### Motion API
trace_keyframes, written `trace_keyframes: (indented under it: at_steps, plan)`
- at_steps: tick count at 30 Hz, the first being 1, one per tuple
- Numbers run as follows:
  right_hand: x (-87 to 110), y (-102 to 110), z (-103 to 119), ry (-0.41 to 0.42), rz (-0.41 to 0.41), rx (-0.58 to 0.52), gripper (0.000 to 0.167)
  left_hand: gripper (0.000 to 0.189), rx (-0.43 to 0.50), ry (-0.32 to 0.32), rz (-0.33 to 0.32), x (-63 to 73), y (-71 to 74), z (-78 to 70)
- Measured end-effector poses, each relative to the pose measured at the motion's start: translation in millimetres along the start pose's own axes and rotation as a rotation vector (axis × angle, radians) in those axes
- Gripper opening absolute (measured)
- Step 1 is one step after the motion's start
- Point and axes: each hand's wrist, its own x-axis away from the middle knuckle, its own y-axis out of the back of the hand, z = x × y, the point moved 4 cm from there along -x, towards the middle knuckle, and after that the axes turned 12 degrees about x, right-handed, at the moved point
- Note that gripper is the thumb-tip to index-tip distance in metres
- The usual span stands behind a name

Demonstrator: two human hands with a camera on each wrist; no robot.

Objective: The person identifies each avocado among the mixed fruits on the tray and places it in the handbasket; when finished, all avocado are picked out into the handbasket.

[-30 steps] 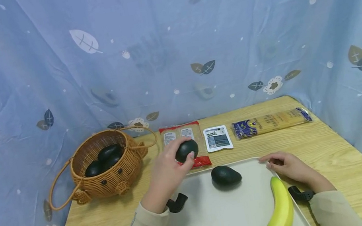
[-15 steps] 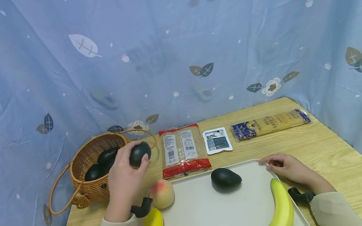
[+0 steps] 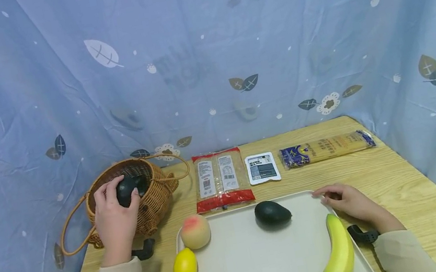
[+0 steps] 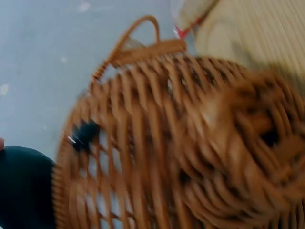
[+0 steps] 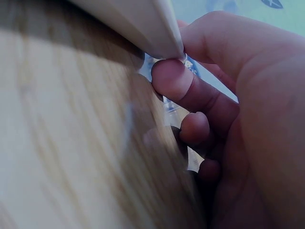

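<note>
My left hand [image 3: 114, 224] grips a dark green avocado [image 3: 125, 192] over the mouth of the brown wicker basket [image 3: 161, 202]. Part of another dark avocado shows behind it inside the basket. In the left wrist view the held avocado [image 4: 24, 188] appears beside the basket's woven wall [image 4: 138, 143], blurred. My right hand [image 3: 353, 203] pinches the far right corner of the white tray [image 3: 259, 269]; the right wrist view shows thumb and finger around the tray rim [image 5: 143, 24]. On the tray lie another avocado [image 3: 272, 213], a banana [image 3: 336, 256], a peach [image 3: 195, 231] and a lemon [image 3: 185, 267].
Behind the tray lie a clear bag with red ends [image 3: 221, 179], a small white packet [image 3: 262, 168] and a long yellow-and-purple pack [image 3: 327, 148]. The basket's handles stick out on both sides. A blue patterned curtain [image 3: 196, 62] surrounds the wooden table [image 3: 423, 207].
My left hand has carried the avocado leftwards from over the red-ended bag to the basket's mouth, uncovering the peach and lemon. The right hand stays at the tray corner.
</note>
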Motion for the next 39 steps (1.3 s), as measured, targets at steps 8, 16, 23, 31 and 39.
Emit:
trace_keyframes:
  at_steps: [8, 16, 23, 31, 39]
  plan:
    - [1.5, 3.0, 3.0, 0.012, -0.017, 0.023, 0.028, 0.074, -0.066, 0.081, 0.088, -5.7, -2.6, 15.8]
    - [3.1, 3.7, 0.1, -0.01, -0.013, 0.013, 0.027, 0.064, 0.012, -0.06, 0.133, 12.6, -27.3, -16.5]
    - [1.3, 1.2, -0.3, -0.005, -0.007, 0.009, 0.027, 0.061, 0.131, -0.123, 0.349, 45.9, -53.4, -67.1]
    - [2.0, 2.2, -0.8, -0.018, -0.005, -0.003, 0.028, 0.062, 0.253, -0.239, 0.593, 87.6, -90.9, -125.3]
    - [1.8, 0.7, -1.8, -0.019, 0.002, -0.012, 0.027, 0.063, 0.261, -0.305, 0.782, 108.1, -127.7, -153.8]
